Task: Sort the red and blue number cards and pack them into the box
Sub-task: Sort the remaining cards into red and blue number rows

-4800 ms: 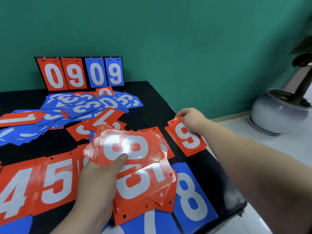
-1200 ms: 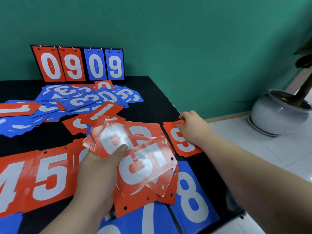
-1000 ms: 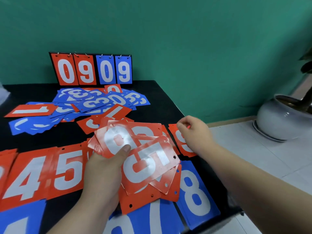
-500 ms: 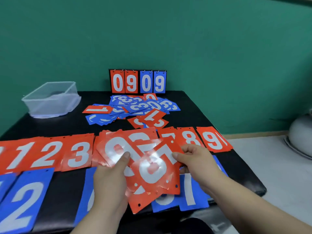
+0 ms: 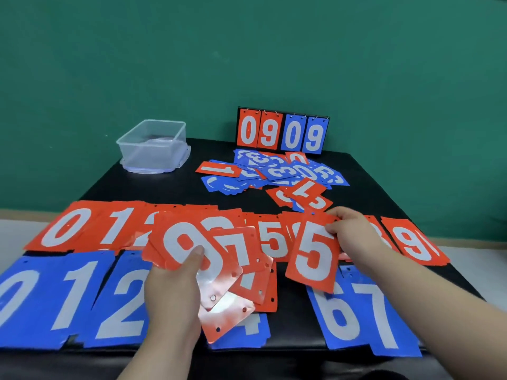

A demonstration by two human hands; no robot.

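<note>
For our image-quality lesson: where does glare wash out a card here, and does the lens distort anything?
Head view: glare whitens the lowest red cards fanned in the left hand, hiding their numbers; the red 5 in the right hand reads cleanly; the blue cards at the corners look lens-stretched.

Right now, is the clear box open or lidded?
Open: clear box has no lid on top; no red or blue shows inside.

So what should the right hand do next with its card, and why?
Probably lay the red 5 card that the right hand pinches onto the red 5 pile just left of it, since the numbers match.
</note>
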